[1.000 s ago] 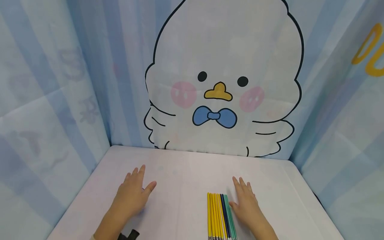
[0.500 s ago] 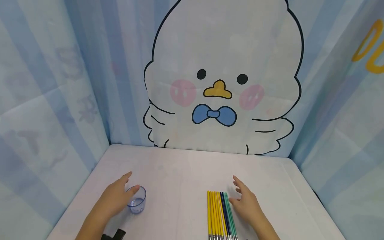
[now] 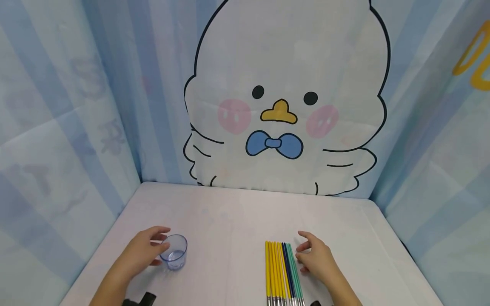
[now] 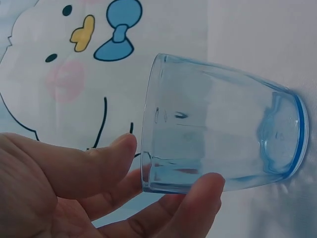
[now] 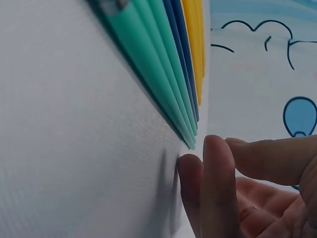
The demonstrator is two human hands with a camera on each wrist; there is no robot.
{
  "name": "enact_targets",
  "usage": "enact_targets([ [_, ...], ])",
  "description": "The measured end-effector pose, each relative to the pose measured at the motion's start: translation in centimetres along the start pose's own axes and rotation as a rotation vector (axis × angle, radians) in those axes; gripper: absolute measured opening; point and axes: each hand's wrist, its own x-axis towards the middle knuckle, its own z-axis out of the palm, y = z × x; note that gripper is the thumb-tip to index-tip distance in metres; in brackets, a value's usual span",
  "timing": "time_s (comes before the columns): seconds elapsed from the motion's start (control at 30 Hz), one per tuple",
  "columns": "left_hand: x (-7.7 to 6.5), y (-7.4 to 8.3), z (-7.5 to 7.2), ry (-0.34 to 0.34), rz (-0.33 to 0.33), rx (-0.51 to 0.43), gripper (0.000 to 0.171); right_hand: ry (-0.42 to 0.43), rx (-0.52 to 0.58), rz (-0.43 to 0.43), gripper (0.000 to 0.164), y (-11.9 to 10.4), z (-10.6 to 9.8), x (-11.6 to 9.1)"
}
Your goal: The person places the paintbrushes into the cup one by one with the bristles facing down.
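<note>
A clear bluish cup (image 3: 174,252) stands upright on the table. Left of it is my left hand (image 3: 142,250), its thumb and loosely bent fingers spread about the near side of the rim. In the left wrist view the thumb is apart from the cup (image 4: 223,124), while a fingertip overlaps its side; contact cannot be told. Several paintbrushes (image 3: 278,272) lie side by side, with yellow, dark blue and teal handles. My right hand (image 3: 315,257) is just right of the teal handles (image 5: 158,74), fingers half bent and holding nothing. The brushes' lower ends are cut off.
The white tabletop (image 3: 229,221) meets a striped curtain (image 3: 164,85) at the back and sides, with a cartoon bird printed on it. A black piece (image 3: 147,299) shows beneath the left forearm.
My left hand has moved left and down, uncovering the cup, and its fingers have bent. My right hand's fingers have gone from straight to half bent beside the brushes.
</note>
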Motion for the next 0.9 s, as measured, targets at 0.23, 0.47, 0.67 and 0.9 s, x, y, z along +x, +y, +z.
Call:
enact_targets([
  [0.23, -0.30, 0.03, 0.16, -0.005, 0.012, -0.077, 0.047, -0.072, 0.015, 0.065, 0.068, -0.14, -0.28, 0.08],
  [0.47, -0.30, -0.16, 0.36, -0.010, -0.023, -0.095, 0.041, -0.134, -0.026, 0.084, 0.064, -0.36, -0.19, 0.04],
  [0.67, -0.09, -0.31, 0.39, -0.021, -0.057, -0.097, 0.041, -0.135, -0.048, 0.077, 0.059, -0.28, 0.12, -0.27],
  [0.9, 0.03, -0.52, 0.31, -0.021, -0.060, -0.116, 0.041, -0.131, -0.069, 0.065, 0.055, -0.11, 0.29, -0.22],
])
